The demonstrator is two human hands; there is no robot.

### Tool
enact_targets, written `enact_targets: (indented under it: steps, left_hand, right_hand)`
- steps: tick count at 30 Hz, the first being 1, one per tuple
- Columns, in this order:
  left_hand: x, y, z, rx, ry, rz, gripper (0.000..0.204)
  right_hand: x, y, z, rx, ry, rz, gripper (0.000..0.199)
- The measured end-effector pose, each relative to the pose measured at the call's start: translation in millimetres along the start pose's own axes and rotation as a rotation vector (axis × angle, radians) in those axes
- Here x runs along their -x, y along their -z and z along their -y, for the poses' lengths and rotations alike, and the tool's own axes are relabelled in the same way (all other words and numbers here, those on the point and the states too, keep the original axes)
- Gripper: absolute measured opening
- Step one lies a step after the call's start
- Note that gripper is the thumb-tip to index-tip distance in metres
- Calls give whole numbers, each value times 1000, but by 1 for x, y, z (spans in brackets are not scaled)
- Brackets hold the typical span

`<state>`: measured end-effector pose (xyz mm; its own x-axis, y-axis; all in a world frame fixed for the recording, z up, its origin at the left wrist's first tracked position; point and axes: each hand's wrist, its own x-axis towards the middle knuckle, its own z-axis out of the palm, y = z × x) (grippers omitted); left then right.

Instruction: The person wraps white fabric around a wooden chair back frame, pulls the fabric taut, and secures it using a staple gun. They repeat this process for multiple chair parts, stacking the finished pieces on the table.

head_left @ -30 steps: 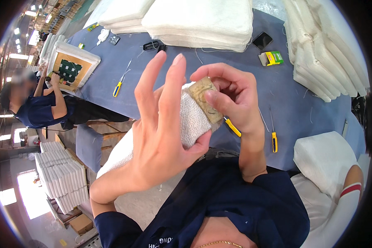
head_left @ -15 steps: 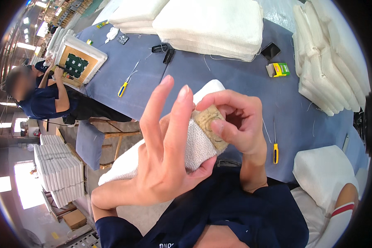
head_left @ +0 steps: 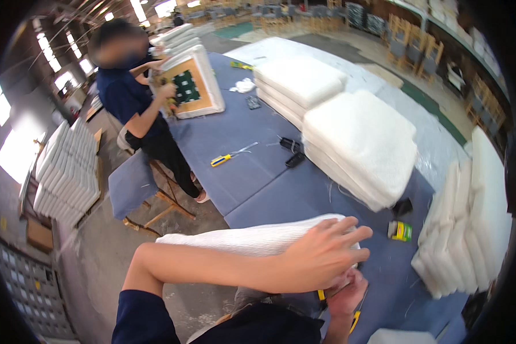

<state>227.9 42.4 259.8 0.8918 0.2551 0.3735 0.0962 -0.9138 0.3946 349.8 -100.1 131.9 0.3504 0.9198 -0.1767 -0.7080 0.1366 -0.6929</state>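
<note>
A long white pad covered in ribbed fabric lies across in front of me, partly behind my left forearm. My left hand is curled over its right end, fingers bent and spread on the fabric. Just below that end is my right hand, its fingers drawn together in a pinch at the pad's corner. What the right fingers hold is hidden and blurred. Close to the right hand, a yellow-handled tool shows at the table's near side. Another small yellow piece peeks out under my left wrist.
The blue-covered table bears stacked white cushions, a yellow screwdriver, black cases and a green-yellow box. More white pads stand right. A co-worker handles a framed panel beside a stool.
My view has swung left and up. The left hand now reaches over the pad's end, the right hand is lower beneath it, and the tan corner seen before is hidden.
</note>
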Motion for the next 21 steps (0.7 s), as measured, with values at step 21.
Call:
enact_targets:
  steps: [21]
  left_hand:
    - [-44, -9, 69, 192, 109, -82, 15]
  right_hand:
    - [-109, -22, -31, -678, 257, 93, 46]
